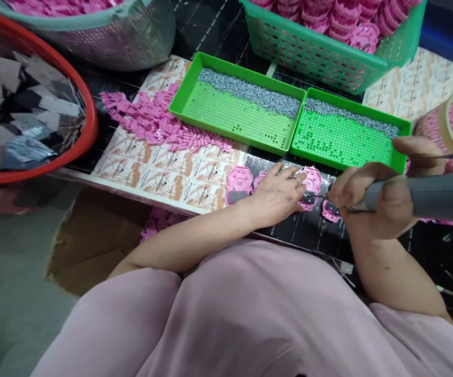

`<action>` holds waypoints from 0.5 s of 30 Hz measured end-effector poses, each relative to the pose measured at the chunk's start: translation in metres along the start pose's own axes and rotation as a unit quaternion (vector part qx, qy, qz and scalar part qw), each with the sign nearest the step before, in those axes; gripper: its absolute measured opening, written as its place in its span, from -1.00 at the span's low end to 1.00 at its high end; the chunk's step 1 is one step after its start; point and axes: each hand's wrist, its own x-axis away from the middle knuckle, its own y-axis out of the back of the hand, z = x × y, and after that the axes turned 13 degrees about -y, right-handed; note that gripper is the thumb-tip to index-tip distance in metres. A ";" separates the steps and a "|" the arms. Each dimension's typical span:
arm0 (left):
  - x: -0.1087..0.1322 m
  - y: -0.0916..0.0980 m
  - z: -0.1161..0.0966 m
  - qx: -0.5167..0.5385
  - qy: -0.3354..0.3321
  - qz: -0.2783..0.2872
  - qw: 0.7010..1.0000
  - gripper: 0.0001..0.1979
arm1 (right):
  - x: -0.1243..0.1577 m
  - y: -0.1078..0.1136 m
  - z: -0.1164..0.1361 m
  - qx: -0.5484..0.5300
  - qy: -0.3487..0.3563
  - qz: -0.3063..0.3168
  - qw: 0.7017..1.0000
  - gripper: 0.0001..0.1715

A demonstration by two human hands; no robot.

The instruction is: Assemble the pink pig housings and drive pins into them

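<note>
My left hand [279, 191] lies on the table with its fingers pressed down on a pink plastic part [313, 180], a ring on one finger. My right hand [371, 196] is wrapped round a grey electric screwdriver [434, 196], whose tip points left at the pink part beside my left fingers. Another pink part [239, 183] lies just left of my left hand, and a smaller one [330, 211] sits under the driver's tip. Two green trays [234, 112] [347, 141] holding rows of small metal screws stand right behind my hands.
A pile of loose pink pieces [151, 118] lies left of the trays. A green basket [320, 52] of pink parts stands at the back, a red basin [80, 141] of grey squares at the left, a round tub [452, 125] of pink bits at the right.
</note>
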 end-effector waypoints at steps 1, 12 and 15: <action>0.000 -0.001 0.000 0.000 0.001 -0.002 1.000 -0.63 | 0.001 -0.002 -0.002 -0.016 0.025 -0.011 1.000 -0.86; 0.000 -0.002 0.000 -0.012 -0.005 -0.030 0.999 -0.65 | 0.003 0.003 -0.016 -0.015 0.026 0.013 0.999 -0.80; -0.001 -0.004 0.000 -0.015 -0.002 -0.030 0.999 -0.65 | 0.004 0.010 -0.025 0.002 0.032 0.056 0.998 -0.74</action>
